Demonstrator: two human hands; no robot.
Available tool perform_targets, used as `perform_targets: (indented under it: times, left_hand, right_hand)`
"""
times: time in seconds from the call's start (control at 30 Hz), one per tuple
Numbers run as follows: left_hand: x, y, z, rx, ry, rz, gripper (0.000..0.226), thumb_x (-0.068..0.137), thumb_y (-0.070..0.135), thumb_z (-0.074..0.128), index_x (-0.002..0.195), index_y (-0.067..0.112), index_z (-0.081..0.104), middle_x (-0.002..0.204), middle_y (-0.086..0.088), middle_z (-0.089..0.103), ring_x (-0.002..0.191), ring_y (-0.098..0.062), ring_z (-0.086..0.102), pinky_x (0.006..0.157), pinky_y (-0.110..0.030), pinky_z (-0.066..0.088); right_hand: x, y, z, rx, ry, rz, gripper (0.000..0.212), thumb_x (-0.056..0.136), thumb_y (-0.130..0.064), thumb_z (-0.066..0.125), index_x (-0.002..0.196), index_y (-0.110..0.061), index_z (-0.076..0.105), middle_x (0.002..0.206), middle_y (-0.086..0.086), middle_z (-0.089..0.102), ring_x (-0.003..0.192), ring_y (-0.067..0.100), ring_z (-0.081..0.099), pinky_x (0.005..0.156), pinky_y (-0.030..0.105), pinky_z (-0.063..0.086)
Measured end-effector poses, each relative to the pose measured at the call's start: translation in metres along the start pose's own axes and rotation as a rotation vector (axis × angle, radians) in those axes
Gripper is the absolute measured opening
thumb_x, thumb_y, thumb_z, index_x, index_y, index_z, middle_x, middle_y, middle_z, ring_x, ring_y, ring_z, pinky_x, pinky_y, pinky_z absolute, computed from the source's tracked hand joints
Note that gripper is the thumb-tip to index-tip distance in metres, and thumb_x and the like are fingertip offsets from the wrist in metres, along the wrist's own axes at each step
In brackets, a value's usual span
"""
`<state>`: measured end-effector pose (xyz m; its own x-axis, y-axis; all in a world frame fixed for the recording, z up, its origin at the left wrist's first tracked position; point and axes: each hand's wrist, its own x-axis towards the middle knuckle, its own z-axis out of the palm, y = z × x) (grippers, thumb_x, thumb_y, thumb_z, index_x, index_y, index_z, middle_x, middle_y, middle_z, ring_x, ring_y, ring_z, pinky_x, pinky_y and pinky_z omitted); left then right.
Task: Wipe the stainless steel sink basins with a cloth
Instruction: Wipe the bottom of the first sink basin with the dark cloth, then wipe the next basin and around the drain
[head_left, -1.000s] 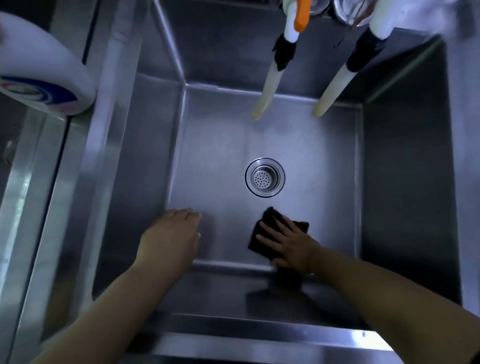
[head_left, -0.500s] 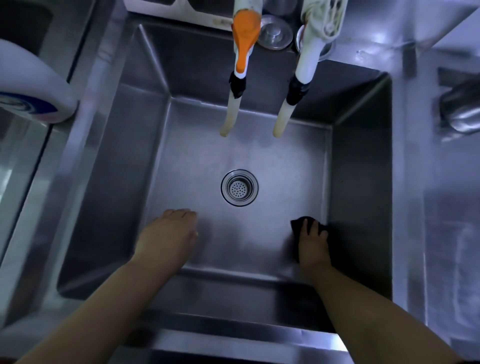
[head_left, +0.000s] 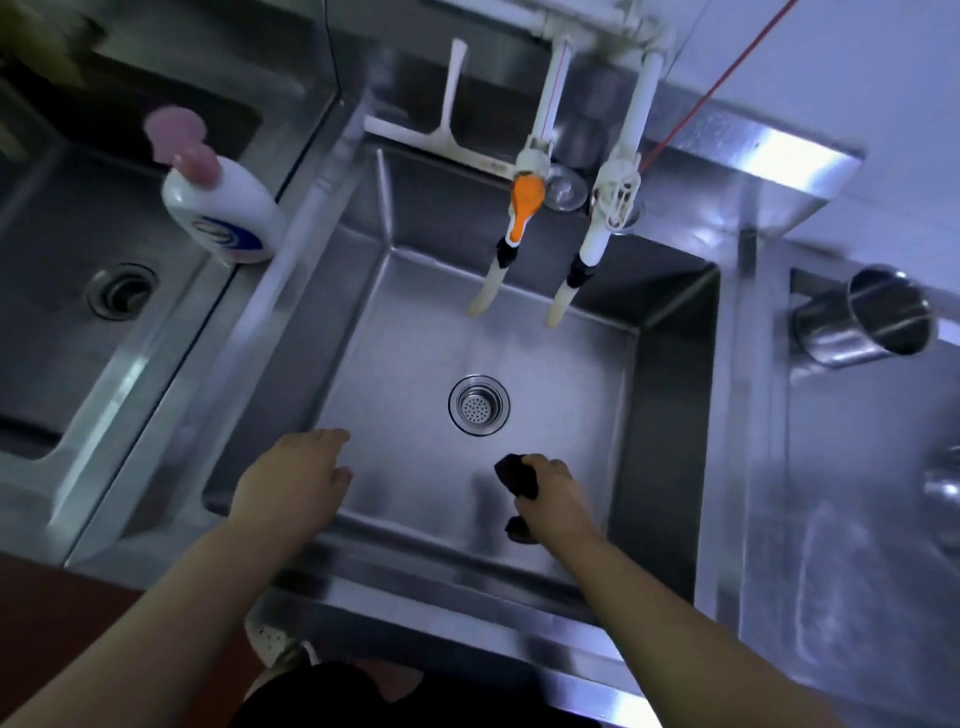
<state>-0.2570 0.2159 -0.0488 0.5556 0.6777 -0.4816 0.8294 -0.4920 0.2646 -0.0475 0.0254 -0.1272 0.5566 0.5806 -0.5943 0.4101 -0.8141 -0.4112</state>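
Observation:
A deep stainless steel sink basin (head_left: 395, 343) fills the middle of the view, with a round drain strainer (head_left: 478, 405) in its floor. My right hand (head_left: 553, 491) grips a bunched black cloth (head_left: 517, 478) above the near right part of the basin floor; a bit of cloth also shows below the hand. My left hand (head_left: 296, 480) hovers over the near left of the basin with relaxed fingers and holds nothing. A second basin (head_left: 62, 291) lies to the left.
Two white tap hoses (head_left: 571, 280), one with an orange handle (head_left: 524, 208), hang over the basin's back. A white soap bottle with a pink pump (head_left: 221, 208) stands on the divider. A steel cup (head_left: 867, 317) lies on the right counter. A white squeegee (head_left: 447, 124) rests behind the sink.
My right hand went from pressing the cloth flat on the basin floor to gripping it bunched, lifted nearer the middle. The camera has pulled back and up. The left hand stays roughly in place.

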Motion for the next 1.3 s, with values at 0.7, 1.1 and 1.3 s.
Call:
perform_targets:
  times: [0.7, 1.1, 1.3]
  left_hand:
    - [-0.113, -0.335, -0.138, -0.120, 0.258, -0.106, 0.045, 0.092, 0.028, 0.049, 0.136, 0.023, 0.045, 0.134, 0.001, 0.054, 0.121, -0.020, 0.049, 0.095, -0.032, 0.041]
    - [-0.071, -0.451, -0.179, -0.097, 0.267, -0.096, 0.048, 0.091, 0.028, 0.047, 0.139, 0.025, 0.043, 0.138, 0.005, 0.051, 0.127, -0.018, 0.045, 0.101, -0.033, 0.040]
    - [-0.004, -0.483, -0.202, -0.039, 0.187, -0.084, 0.046, 0.093, 0.029, 0.045, 0.139, 0.027, 0.042, 0.137, 0.007, 0.050, 0.126, -0.017, 0.044, 0.098, -0.033, 0.041]
  right_hand:
    - [-0.106, -0.413, 0.148, 0.166, 0.206, -0.458, 0.056, 0.082, -0.013, 0.060, 0.135, -0.025, 0.048, 0.130, -0.001, 0.047, 0.113, 0.017, 0.052, 0.094, 0.021, 0.038]
    - [-0.066, -0.511, 0.200, 0.135, 0.261, -0.413, 0.054, 0.083, -0.013, 0.061, 0.134, -0.028, 0.049, 0.128, -0.005, 0.049, 0.111, 0.015, 0.052, 0.089, 0.020, 0.037]
    - [0.001, -0.552, 0.222, 0.156, 0.195, -0.325, 0.054, 0.084, -0.013, 0.061, 0.134, -0.027, 0.049, 0.131, -0.003, 0.048, 0.113, 0.018, 0.053, 0.093, 0.025, 0.040]
